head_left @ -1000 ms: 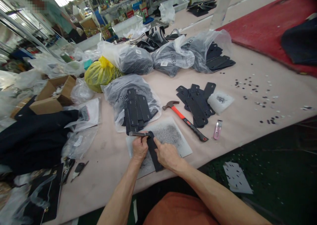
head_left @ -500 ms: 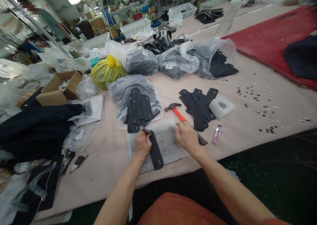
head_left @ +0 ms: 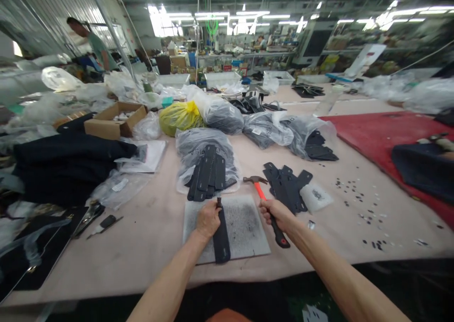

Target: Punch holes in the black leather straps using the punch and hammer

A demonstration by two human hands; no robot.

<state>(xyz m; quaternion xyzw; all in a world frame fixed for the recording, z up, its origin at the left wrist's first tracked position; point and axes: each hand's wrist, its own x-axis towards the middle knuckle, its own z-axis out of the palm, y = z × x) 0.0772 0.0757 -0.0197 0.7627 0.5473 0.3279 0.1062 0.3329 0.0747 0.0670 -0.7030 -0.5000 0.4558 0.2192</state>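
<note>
My left hand [head_left: 208, 219] is closed around a short dark metal punch [head_left: 219, 202], which stands upright over the far end of a dark strip [head_left: 222, 241]. That strip lies lengthwise on a speckled pale board [head_left: 248, 227], its near end reaching the board's front edge. To the right, my right hand [head_left: 275, 213] grips a claw hammer [head_left: 260, 189] by its orange and black handle, the head pointing away from me. Whether the punch's tip touches the strip is hidden by my fingers.
Dark slotted strips [head_left: 207, 175] are stacked on a plastic bag beyond the board; another pile [head_left: 283, 185] lies right, beside a white block [head_left: 317, 196]. Small cut-out bits [head_left: 372, 216] are scattered farther right. Filled bags [head_left: 267, 130] line the back. A person [head_left: 97, 45] is at far left.
My view has levelled and lifted, showing more of the room. The punch has gone from tilted to upright. My right hand's fingers now wrap around the hammer handle.
</note>
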